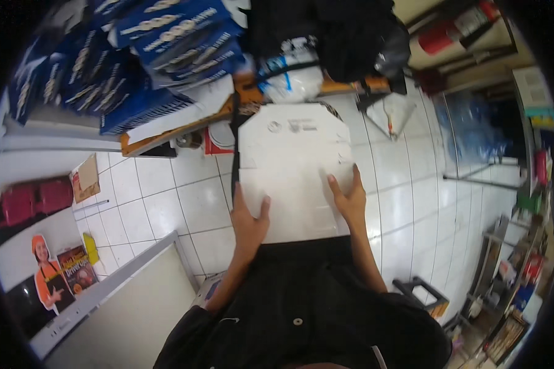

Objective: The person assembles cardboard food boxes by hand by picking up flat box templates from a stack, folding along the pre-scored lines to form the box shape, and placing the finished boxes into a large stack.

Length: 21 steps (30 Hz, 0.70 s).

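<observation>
A white cardboard box (292, 175) with cut corners and slits along its sides lies in front of my body. Small dark print shows near its far edge. My left hand (249, 224) grips its left side, the thumb on top and the other fingers along the edge. On the right side my right hand (349, 200) holds it the same way, thumb over the top face. The undersides of both grips are hidden. Whether the box is fully folded, I cannot tell.
Several blue printed packages (178, 43) are piled on a wooden-edged table at the far left. Beyond the box sits a white and blue plastic bag (292, 77) by black bags. A white panel (135, 295) stands at left, a dark stool (421, 295) at right.
</observation>
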Each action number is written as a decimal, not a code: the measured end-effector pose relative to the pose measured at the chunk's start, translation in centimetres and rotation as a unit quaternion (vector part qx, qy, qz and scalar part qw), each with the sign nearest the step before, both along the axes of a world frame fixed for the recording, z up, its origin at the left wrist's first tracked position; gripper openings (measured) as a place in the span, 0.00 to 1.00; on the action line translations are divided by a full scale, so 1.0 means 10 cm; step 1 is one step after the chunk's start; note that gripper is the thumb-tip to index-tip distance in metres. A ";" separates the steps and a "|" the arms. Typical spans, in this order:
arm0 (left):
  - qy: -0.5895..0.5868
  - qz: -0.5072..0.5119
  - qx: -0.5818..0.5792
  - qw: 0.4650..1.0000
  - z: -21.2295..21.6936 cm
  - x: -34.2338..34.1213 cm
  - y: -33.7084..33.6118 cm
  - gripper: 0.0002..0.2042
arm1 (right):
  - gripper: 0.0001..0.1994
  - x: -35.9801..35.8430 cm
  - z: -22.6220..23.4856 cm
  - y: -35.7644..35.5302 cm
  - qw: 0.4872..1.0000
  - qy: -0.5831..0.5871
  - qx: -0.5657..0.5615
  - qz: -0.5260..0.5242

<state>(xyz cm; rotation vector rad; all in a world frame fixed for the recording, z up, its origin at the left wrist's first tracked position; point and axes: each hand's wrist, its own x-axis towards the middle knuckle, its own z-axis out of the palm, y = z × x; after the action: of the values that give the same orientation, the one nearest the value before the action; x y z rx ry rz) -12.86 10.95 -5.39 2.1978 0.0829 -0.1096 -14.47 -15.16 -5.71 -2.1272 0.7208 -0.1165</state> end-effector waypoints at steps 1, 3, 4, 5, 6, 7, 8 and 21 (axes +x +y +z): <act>0.004 0.011 -0.005 1.000 0.13 0.07 -0.03 0.38 | 0.44 0.02 0.11 0.01 0.999 0.014 0.034 -0.011; 0.019 0.015 -0.007 1.000 0.30 0.09 -0.06 0.38 | 0.45 -0.05 0.21 0.00 1.000 0.003 0.015 -0.005; 0.019 0.008 0.000 1.000 0.33 0.10 -0.05 0.37 | 0.47 -0.07 0.22 0.01 1.000 -0.022 -0.008 0.020; 0.021 0.003 0.007 1.000 0.35 0.09 -0.04 0.37 | 0.47 -0.10 0.23 0.02 1.000 -0.017 -0.005 0.017; 0.036 0.002 -0.007 0.999 0.37 0.08 -0.04 0.37 | 0.47 -0.13 0.24 0.03 0.999 -0.016 -0.013 0.025; 0.040 0.002 -0.004 0.999 0.35 0.06 -0.03 0.37 | 0.47 -0.15 0.23 0.04 0.999 -0.017 -0.020 0.035; 0.012 -0.006 0.020 1.000 0.32 0.06 -0.02 0.37 | 0.47 -0.14 0.20 0.04 0.999 -0.013 -0.017 0.036; 0.008 -0.050 0.009 0.999 0.80 0.13 -0.22 0.36 | 0.43 -0.04 0.28 -0.04 0.999 -0.002 0.038 -0.028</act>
<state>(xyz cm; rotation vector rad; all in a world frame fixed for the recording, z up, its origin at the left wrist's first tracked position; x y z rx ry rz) -11.54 8.71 2.61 2.2195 -0.0179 -0.1822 -14.90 -15.55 -2.88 -2.0347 0.7700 -0.1220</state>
